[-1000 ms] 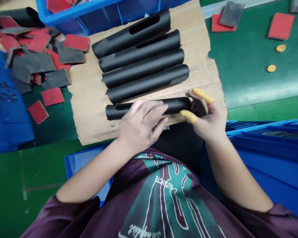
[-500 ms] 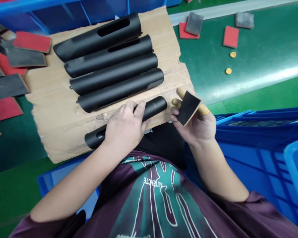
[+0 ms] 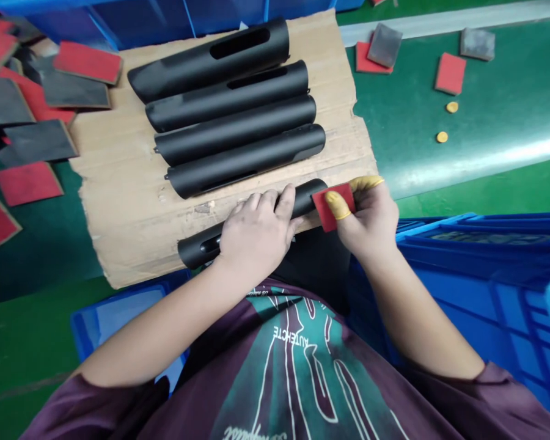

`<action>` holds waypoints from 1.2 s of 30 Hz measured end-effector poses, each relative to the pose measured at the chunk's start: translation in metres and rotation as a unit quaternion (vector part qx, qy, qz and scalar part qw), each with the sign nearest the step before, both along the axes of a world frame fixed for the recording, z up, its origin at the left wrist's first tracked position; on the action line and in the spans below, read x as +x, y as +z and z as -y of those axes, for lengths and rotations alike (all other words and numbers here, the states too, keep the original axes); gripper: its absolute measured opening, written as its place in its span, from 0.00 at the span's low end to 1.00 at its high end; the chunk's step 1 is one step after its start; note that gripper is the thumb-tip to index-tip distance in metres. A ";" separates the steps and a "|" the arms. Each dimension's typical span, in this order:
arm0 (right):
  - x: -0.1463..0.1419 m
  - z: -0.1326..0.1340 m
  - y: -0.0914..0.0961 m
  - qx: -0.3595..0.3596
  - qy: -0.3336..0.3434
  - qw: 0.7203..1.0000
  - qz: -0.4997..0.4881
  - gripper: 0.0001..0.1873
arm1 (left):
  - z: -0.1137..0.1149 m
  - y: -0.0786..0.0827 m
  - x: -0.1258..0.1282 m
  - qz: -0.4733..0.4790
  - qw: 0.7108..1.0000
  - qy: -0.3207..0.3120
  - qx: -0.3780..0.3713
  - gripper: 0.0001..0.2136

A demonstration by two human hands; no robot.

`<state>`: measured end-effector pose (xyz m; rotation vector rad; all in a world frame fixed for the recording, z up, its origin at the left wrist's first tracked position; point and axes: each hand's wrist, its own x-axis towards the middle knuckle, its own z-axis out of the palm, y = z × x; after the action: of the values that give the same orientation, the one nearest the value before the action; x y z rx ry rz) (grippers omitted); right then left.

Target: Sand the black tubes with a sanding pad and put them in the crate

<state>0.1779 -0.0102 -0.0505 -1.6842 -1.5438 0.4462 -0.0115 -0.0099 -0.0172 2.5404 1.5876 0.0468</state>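
My left hand (image 3: 256,231) lies over a matt black slotted metal tube (image 3: 308,198), gripping it on the cardboard. My right hand (image 3: 366,220) pinches a red-backed sanding pad (image 3: 333,205) between thumb and finger, both in yellow finger cots. The pad's dark face is hidden, and its edge rests against the tube's far end. Several similar black tubes (image 3: 238,131) lie side by side on the cardboard sheet (image 3: 119,208), just beyond my hands. The middle of the held tube is hidden under my left hand.
A heap of red and dark sanding pads (image 3: 36,101) lies left of the cardboard. Blue crates stand at the top (image 3: 119,24) and right (image 3: 481,269). More pads (image 3: 451,73) and small yellow discs (image 3: 451,107) lie on the green bench (image 3: 495,140).
My right hand has turned the pad from dark side up to red side up and brought it against the tube's end. The tube stays under my left hand, and the view has shifted.
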 end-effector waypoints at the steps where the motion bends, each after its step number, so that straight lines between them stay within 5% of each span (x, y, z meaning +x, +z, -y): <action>1: 0.000 -0.002 0.000 0.003 0.001 1.000 0.003 0.22 | 0.000 0.001 0.000 0.005 1.000 -0.002 -0.003 0.25; 7: -0.005 -0.005 0.000 -0.032 0.027 0.996 0.080 0.33 | -0.004 0.003 0.002 0.027 0.999 -0.005 -0.018 0.24; 14: -0.010 0.003 0.010 -0.031 0.013 0.992 0.125 0.30 | -0.006 0.003 0.001 0.039 0.999 -0.006 -0.032 0.24; 20: -0.001 -0.012 0.018 -0.074 0.067 0.990 0.096 0.30 | -0.007 0.004 0.001 0.039 0.998 -0.007 -0.039 0.24; 36: -0.015 -0.013 0.017 -0.014 0.025 0.986 0.164 0.19 | -0.008 0.005 0.000 0.051 0.998 0.001 -0.045 0.21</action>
<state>0.1634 0.0031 -0.0334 -1.8107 -1.8259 0.2238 -0.0114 -0.0016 -0.0122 2.4280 1.5180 0.1015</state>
